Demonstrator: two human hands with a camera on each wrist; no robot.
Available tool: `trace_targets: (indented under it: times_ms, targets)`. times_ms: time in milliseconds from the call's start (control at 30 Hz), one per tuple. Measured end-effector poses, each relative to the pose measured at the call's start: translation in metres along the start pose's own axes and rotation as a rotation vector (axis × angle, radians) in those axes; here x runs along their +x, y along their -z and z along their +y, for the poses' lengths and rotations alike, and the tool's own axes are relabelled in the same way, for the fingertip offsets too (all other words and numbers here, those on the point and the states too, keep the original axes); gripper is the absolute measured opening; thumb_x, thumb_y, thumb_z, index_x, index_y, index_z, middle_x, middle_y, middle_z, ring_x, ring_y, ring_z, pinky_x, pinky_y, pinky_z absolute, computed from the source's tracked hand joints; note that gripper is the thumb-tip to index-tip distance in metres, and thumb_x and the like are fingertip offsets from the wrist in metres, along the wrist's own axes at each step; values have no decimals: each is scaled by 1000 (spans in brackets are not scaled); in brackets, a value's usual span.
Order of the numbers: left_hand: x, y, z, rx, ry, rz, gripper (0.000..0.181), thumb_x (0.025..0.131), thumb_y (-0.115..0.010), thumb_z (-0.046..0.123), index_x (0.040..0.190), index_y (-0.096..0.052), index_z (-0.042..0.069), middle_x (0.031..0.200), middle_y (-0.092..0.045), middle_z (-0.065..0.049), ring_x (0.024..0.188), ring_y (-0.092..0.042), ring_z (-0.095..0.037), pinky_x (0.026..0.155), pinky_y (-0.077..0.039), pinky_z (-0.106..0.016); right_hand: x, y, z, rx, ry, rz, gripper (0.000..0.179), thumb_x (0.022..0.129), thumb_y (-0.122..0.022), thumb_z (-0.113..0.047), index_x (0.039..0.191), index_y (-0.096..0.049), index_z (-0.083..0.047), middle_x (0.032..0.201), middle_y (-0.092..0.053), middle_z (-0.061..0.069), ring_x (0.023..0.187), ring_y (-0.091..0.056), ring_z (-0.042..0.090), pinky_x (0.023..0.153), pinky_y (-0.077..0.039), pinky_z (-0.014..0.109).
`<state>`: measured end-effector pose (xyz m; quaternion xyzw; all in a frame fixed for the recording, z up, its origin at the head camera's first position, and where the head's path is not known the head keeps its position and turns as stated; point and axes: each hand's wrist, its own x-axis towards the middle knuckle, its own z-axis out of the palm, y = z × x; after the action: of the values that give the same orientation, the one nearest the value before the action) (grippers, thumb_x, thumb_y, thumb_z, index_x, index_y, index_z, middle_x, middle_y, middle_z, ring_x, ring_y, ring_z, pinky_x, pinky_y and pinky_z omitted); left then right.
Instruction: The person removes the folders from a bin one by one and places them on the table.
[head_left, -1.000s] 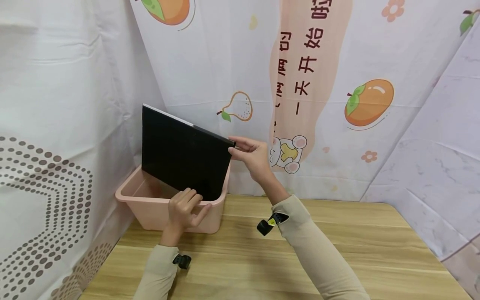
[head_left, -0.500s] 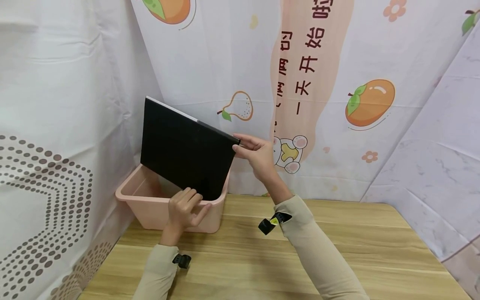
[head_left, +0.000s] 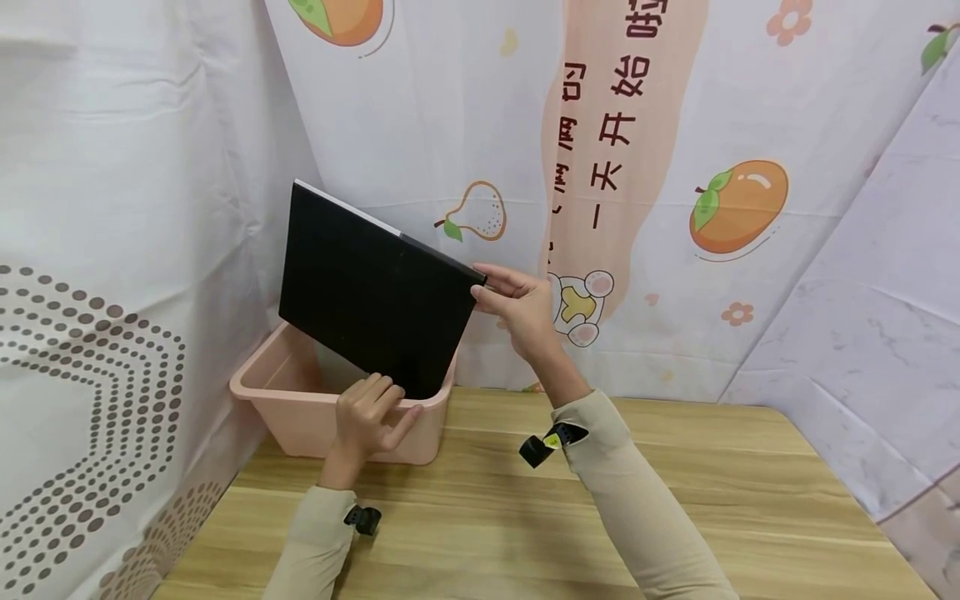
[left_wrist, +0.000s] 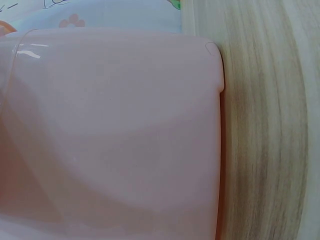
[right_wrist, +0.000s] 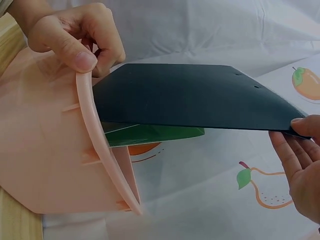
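Note:
A pink plastic bin (head_left: 298, 425) stands at the left rear of the table. My left hand (head_left: 366, 417) grips its near rim, fingers over the edge and thumb on the outer wall. A thin, stiff black folder (head_left: 375, 292) leans out of the bin at a tilt, its lower part inside. At its upper right corner, my right hand (head_left: 522, 310) pinches it between thumb and fingers. Beneath the black folder, the right wrist view shows a green flat sheet or folder (right_wrist: 155, 135) sticking out of the bin. The bin's wall (left_wrist: 115, 115) fills most of the left wrist view.
Wooden tabletop (head_left: 637, 492) extends to the right and in front of the bin. A printed fabric backdrop (head_left: 420, 108) hangs behind it, and a patterned white curtain (head_left: 135, 208) is close on the left.
My right hand has moved up and slightly right, drawing the black folder a little further out of the bin. My left hand stays on the rim.

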<state>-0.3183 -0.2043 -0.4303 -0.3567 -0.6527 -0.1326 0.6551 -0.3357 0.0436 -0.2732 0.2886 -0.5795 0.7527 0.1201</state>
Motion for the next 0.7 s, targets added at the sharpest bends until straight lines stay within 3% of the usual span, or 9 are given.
trace_targets:
  times_ms: [67,200,367,700]
  targets:
    - [0,0,0,0,1,0,47,94,-62,41,62,-55,7,56,-43,-3,48,-33,-14,43,-25,-25,1,0,-1,15,10,-2,36,86,-71,10,122,-66,14,93,-79,-1,75,-77,12,68,-61,29]
    - [1,-1,-1,-2,-1,2,47,94,-61,42,62,-55,8,55,-43,-3,47,-33,-14,42,-25,-25,2,1,-4,13,26,-4,35,86,-71,10,121,-67,13,89,-79,-4,72,-76,12,62,-59,25]
    - [1,-1,-2,0,-3,2,47,94,-61,42,62,-55,8,56,-43,-3,48,-34,-14,43,-26,-26,3,1,-7,-6,36,6,34,86,-72,10,120,-68,11,89,-79,-5,71,-76,13,68,-62,31]
    - [1,0,-1,-13,-7,8,46,93,-62,41,62,-54,9,57,-46,-3,48,-36,-15,43,-28,-27,3,1,-11,24,43,14,36,85,-70,14,121,-65,15,80,-76,-3,70,-73,11,69,-62,30]
